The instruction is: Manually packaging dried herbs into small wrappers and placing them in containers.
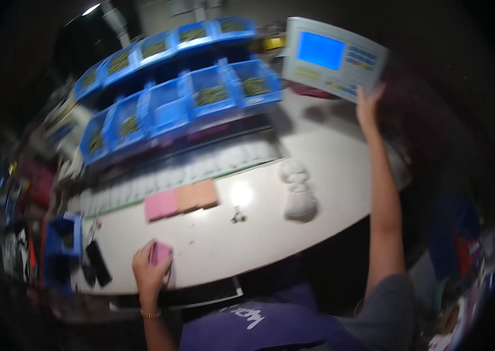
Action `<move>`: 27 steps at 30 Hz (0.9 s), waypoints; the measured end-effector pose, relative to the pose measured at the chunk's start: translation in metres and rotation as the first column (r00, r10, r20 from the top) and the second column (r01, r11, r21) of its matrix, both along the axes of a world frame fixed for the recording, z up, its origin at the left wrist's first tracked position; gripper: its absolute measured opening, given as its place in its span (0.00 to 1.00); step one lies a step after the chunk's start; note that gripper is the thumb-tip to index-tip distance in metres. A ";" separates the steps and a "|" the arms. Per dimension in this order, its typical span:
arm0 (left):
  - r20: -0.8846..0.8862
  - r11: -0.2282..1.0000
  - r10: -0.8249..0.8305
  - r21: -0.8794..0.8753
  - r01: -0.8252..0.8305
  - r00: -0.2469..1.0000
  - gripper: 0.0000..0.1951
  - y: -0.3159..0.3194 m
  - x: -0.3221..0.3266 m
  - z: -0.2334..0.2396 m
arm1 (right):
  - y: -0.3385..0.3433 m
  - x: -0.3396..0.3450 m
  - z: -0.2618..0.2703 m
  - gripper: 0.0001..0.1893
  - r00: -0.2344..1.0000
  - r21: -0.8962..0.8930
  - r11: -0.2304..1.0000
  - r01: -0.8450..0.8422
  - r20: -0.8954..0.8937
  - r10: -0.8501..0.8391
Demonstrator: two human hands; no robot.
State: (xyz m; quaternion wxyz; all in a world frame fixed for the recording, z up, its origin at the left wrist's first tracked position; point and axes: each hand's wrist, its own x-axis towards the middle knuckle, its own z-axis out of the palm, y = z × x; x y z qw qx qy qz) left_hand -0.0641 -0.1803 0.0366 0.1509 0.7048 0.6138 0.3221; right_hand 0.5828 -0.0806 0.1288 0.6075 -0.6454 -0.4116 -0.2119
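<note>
My left hand (150,266) holds a small pink packet or paper stack (159,253) above the near left part of the white table (225,250). At the upper right, my right hand (368,107) touches the lower edge of a white control panel (333,59) with a blue screen and rows of buttons. Blur hides whether its fingers grip the panel. Pink and orange stacks (181,201) lie side by side in the middle of the table. To their right are a few small metallic pieces (238,215) and a whitish bundle (301,195).
Two tiers of blue bins (168,105), several with small greenish parts, stand at the back. Before them runs a row of white compartments (177,171) with a green edge. A black object (98,263) and a blue container (64,232) sit at the left.
</note>
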 end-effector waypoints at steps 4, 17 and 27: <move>0.312 0.992 0.116 -0.085 -0.094 0.943 0.24 0.042 -0.001 0.007 | -0.055 -0.137 -0.051 0.35 0.943 -0.138 0.964 -0.229 0.213 0.255; -0.204 0.952 0.290 0.160 -0.260 0.935 0.25 0.243 0.082 -0.005 | -0.112 -0.301 -0.112 0.13 0.737 -0.476 0.594 -0.648 -0.200 0.645; -0.163 0.932 0.218 0.329 -0.155 0.962 0.27 0.168 0.043 0.003 | -0.085 -0.289 -0.113 0.14 0.601 -0.630 0.489 -0.603 0.044 0.798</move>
